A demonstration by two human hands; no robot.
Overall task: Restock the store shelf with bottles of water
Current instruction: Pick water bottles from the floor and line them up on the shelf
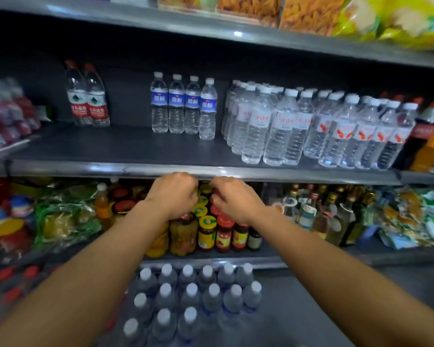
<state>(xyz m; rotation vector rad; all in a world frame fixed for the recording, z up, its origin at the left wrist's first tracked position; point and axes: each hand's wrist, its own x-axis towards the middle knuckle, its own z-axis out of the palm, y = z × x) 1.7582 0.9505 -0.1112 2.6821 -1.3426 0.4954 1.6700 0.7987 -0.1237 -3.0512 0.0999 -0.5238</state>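
While both hands hover mid-frame just under the shelf [85, 169] edge, the left hand [176, 196] and right hand [232, 199] have fingers curled, holding nothing I can see. Clear ribbed plastic bottles [183, 106] stand above them; the capped pack [193, 296] sits bottom center.

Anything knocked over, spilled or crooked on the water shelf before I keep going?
Nothing is fallen or spilled. One oddity: in the row of four blue-label water bottles, the rightmost bottle stands forward of the other three, breaking the line. Both hands, left hand and right hand, are bottle-free.
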